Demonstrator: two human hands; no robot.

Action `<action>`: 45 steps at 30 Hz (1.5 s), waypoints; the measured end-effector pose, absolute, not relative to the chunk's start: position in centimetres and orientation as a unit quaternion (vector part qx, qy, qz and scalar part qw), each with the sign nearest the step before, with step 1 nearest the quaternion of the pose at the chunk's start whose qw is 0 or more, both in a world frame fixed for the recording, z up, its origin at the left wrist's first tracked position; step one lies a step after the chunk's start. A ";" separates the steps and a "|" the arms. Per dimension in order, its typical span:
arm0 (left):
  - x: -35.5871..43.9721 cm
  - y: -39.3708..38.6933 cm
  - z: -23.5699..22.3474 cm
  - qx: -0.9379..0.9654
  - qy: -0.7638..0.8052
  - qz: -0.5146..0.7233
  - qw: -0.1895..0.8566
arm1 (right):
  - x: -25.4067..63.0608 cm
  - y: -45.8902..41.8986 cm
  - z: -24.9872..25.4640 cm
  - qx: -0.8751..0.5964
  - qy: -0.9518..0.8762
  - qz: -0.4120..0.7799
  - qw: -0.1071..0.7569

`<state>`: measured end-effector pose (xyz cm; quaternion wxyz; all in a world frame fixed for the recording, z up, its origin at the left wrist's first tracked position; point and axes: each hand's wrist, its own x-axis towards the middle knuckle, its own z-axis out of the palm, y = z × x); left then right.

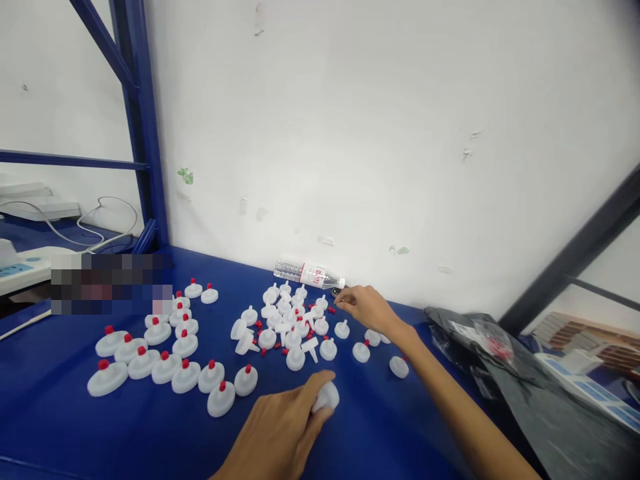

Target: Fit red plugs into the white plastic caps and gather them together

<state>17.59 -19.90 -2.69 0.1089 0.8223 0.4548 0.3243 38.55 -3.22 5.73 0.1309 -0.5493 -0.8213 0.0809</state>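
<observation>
Fingers [316, 383] of left hand [275, 427] gripping white cap [329, 397], right hand [371, 309] near red tips [331, 310], its grip unclear

The caps [295, 359] are translucent white, many tipped in bright red, and the small loose pieces [331, 310] among them are the same red against a deep blue surface [125, 437]. The bottle [306, 273] is clear, its white label printed in red. Green patches [185, 175] mark the white wall [350, 133] beside a blue frame [145, 120].
</observation>
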 end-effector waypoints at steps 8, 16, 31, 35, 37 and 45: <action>17.7 -20.5 -2.3 0.821 0.466 0.302 0.135 | 37.6 -1.0 3.9 -0.582 -0.810 0.077 0.016; 17.8 -20.9 -0.9 0.809 0.526 0.206 0.164 | 38.9 -2.7 4.8 -0.579 -0.801 0.071 0.132; 17.7 -19.9 -2.7 0.760 0.538 0.279 0.235 | 37.4 -15.4 5.5 -0.340 -0.831 0.319 0.302; 17.8 -19.9 -3.2 0.744 0.543 0.296 0.255 | 36.3 -15.7 4.1 -0.328 -0.850 0.330 0.245; 17.8 -20.0 -3.1 0.743 0.546 0.286 0.261 | 36.1 -15.7 3.7 -0.330 -0.850 0.339 0.233; 17.7 -20.0 -3.6 0.760 0.530 0.298 0.231 | 36.3 -15.0 3.1 -0.317 -0.831 0.393 0.236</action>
